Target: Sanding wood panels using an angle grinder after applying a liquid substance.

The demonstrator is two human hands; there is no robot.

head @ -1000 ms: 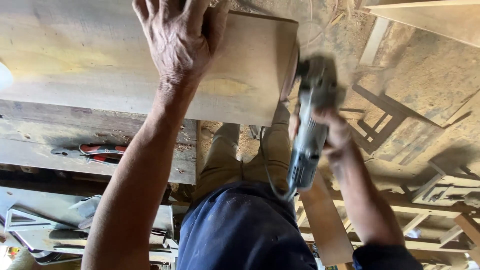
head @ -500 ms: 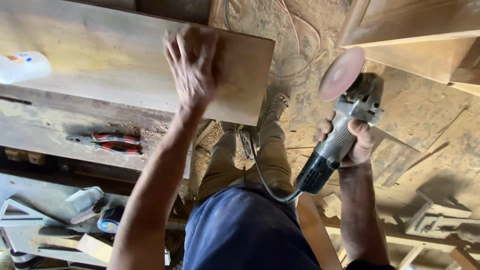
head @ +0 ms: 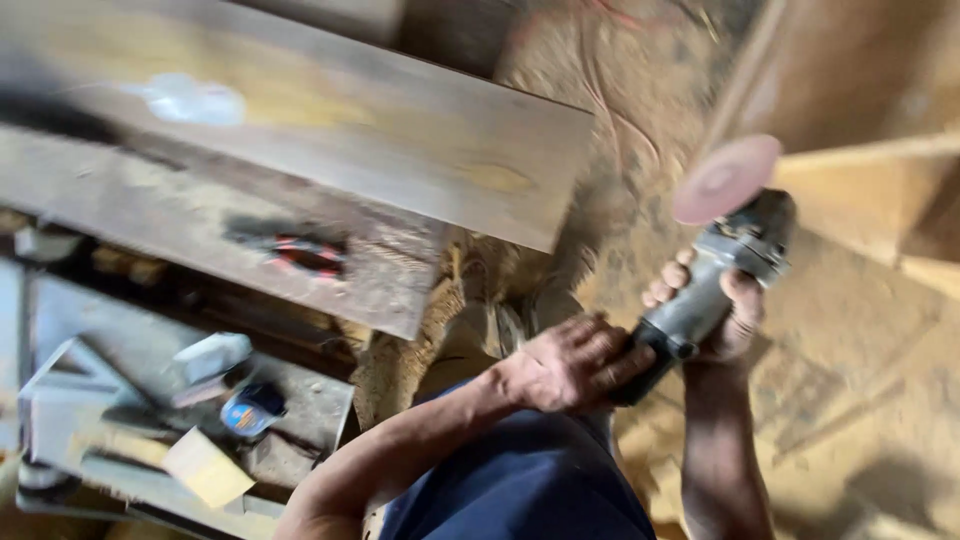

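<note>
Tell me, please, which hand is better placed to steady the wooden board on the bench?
Probably the left hand: it only touches the rear of the angle grinder, nearer the wooden board. The right hand grips the grinder's body.
</note>
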